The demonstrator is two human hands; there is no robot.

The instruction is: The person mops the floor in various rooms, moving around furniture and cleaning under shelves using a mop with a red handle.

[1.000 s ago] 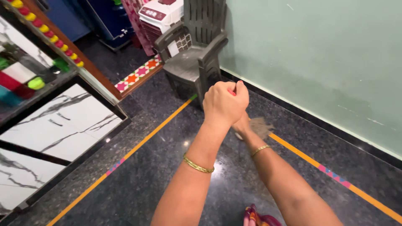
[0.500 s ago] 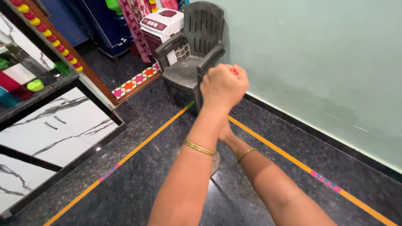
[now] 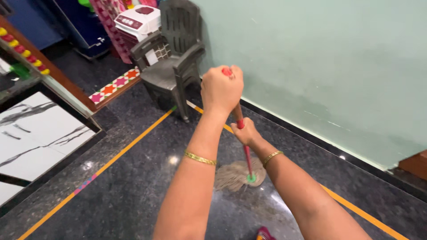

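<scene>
My left hand [image 3: 221, 89] is clenched around the top end of a red mop handle [image 3: 244, 146]. Lower on the same handle, my right hand [image 3: 245, 132] grips the shaft. The handle runs down to a beige string mop head [image 3: 233, 175] with a green collar, spread flat on the dark speckled floor [image 3: 133, 178] between my forearms. Both wrists wear gold bangles.
A dark plastic armchair [image 3: 171, 66] stands against the pale green wall [image 3: 320, 58]. Behind it is a white air cooler [image 3: 138, 22]. A white marble-patterned cabinet [image 3: 31, 133] lies at left. Orange lines [image 3: 133, 142] cross the floor. A wooden piece [image 3: 413, 164] sits at far right.
The mop head has swung from near the wall toward me and now lies between my arms. The view has shifted right, and the red handle is now visible.
</scene>
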